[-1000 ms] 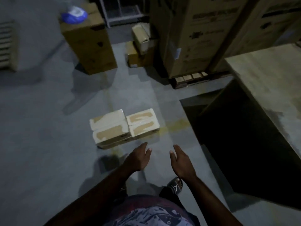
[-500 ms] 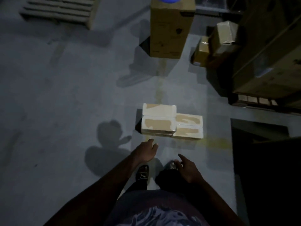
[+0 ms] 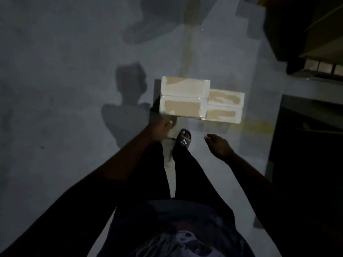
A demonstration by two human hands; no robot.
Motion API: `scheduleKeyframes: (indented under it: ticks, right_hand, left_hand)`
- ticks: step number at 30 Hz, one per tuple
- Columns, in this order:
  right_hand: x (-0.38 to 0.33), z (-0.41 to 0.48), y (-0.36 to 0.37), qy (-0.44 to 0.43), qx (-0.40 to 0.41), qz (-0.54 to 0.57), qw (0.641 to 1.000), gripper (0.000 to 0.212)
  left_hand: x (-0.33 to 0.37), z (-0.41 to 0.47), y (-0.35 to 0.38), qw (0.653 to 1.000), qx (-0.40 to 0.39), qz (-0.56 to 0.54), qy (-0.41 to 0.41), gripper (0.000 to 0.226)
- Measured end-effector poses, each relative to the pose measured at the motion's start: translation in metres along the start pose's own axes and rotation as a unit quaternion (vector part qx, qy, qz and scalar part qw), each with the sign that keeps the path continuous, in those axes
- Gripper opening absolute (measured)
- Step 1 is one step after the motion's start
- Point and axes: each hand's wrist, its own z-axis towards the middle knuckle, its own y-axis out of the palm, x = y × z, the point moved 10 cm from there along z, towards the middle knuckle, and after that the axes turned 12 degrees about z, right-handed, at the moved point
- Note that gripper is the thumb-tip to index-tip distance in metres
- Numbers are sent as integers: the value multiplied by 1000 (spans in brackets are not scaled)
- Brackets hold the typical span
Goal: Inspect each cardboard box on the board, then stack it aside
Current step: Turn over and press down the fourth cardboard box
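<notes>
Several taped cardboard boxes lie together on the grey floor. The taller left stack (image 3: 183,98) stands against a lower pair of boxes (image 3: 225,106) on its right. My left hand (image 3: 160,129) hangs just below the left stack's near edge, fingers loosely curled, holding nothing. Further right and apart from the boxes, my right hand (image 3: 218,144) is empty with its fingers loosely bent. Whether my left hand touches the stack is unclear in the dim light.
My sandalled foot (image 3: 183,139) stands just in front of the boxes. A dark table or bench (image 3: 306,145) fills the right side. A large carton on a pallet (image 3: 315,67) sits at the upper right. Open grey floor (image 3: 65,89) spreads to the left.
The view has tilted down and come closer to the boxes. Both hands have lowered, the left one nearing the left stack's near edge. A foot has stepped forward.
</notes>
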Motion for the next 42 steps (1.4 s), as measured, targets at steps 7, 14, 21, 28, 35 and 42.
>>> scheduleKeyframes:
  ticks: [7,14,21,28,35,42]
  right_hand:
    - [11,107,-16,49,20,8,999,51]
    - [20,257,-14,58,65,49,995,55]
    - [53,360,-19,135,208,205,947,81]
    - [61,372,-13,132,219,242,936,64]
    - [38,288,-34,115,216,305,920,62]
    - [14,141,-94,103,247,346,899,60]
  left_hand:
    - [-28,125,21,998,-51,12,-27,54]
    - [-49,260,24,999,-13,50,-8,78]
    - [-87,350,27,992,65,38,-100,81]
    - [-90,354,30,962,96,-164,-196,64]
    - [-56,277,-23,957,137,-180,-184,82]
    - [18,158,-76,970,144,-142,-131,63]
